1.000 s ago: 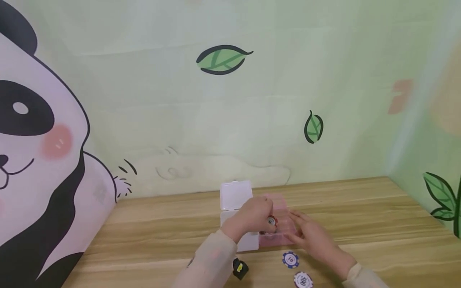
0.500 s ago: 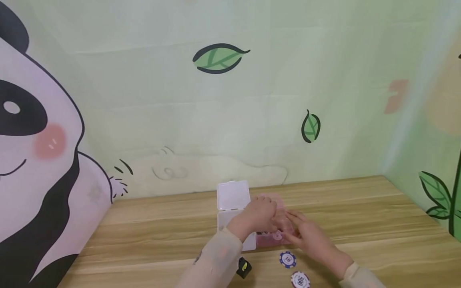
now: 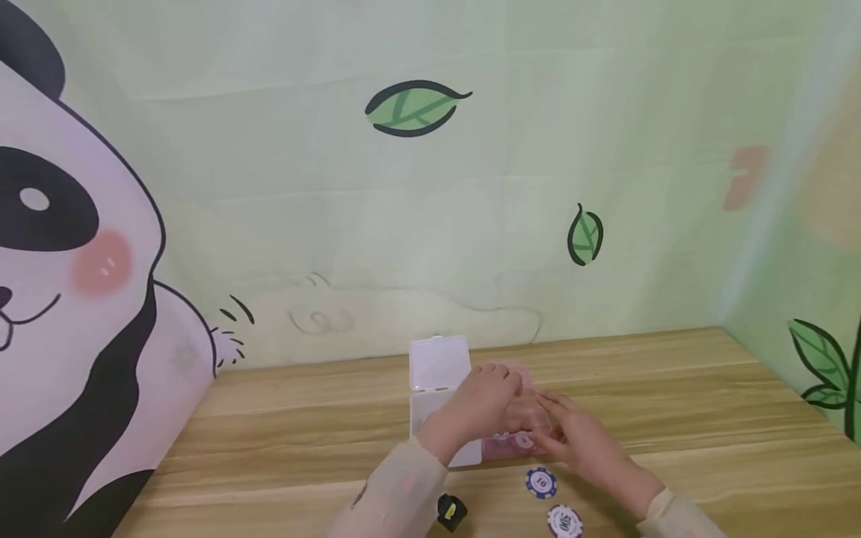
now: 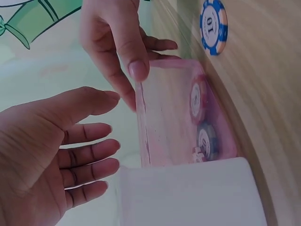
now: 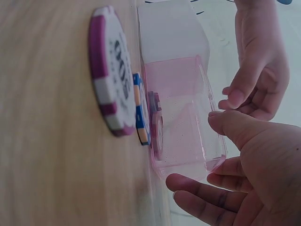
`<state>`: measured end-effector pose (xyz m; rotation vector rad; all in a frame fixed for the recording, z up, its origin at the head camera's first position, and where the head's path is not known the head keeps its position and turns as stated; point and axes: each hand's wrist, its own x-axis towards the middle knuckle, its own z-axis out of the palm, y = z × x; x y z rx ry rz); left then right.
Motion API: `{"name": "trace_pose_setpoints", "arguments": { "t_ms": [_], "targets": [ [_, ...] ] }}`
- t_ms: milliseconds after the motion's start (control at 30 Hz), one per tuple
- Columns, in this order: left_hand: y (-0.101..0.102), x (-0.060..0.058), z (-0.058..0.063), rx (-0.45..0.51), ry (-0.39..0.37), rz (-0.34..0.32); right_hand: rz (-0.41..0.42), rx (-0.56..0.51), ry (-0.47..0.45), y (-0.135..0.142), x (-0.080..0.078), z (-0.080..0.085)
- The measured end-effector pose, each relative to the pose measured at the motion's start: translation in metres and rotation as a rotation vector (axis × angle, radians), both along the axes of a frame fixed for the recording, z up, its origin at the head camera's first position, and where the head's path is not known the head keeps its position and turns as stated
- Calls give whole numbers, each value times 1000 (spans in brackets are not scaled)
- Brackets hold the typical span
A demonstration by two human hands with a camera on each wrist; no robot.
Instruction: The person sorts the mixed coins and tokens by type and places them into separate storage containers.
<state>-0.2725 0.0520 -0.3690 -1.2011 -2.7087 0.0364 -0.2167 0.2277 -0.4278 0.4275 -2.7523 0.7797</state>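
Observation:
My left hand hovers over a see-through pink plastic box, its fingers loosely bent and nothing between them. At the box's right end my right hand steadies it, the thumb at the rim and the fingers around the outside. Inside the box, in the left wrist view, lie a red poker chip and a blue poker chip, with part of another reddish one beside them. On the table in front are a blue "10" poker chip and a purple-and-white "500" poker chip.
A white plastic box with its lid raised stands against the pink box's left side. Nearer me, beside the left sleeve, lies a small black object with a yellow mark. Behind the wooden table hangs a printed backdrop.
A second ago my left hand held a red poker chip over the pink box; now that hand is without it and sits slightly farther right. The right hand stays at the box's end.

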Motion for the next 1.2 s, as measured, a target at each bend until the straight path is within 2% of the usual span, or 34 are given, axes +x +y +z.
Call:
{"name": "trace_pose_setpoints", "arguments": {
  "t_ms": [367,533,600,867,1000,1133,1200],
  "targets": [
    [-8,17,3,62,46,-35,4,6,-3,-1,2,2],
    [-12,27,5,108,17,-44,4,-5,-26,-1,3,3],
    [-14,31,3,146,7,-53,7,-11,-33,-1,3,3],
    [-17,43,-12,254,47,-91,24,-30,-21,0,2,1],
    [-19,49,-18,315,33,-114,30,-32,0,-1,1,-1],
    [-18,57,-24,385,-7,-117,34,-32,13,-1,1,0],
    [-17,60,-26,412,-56,-101,30,-19,14,-1,1,1]
  ]
}}
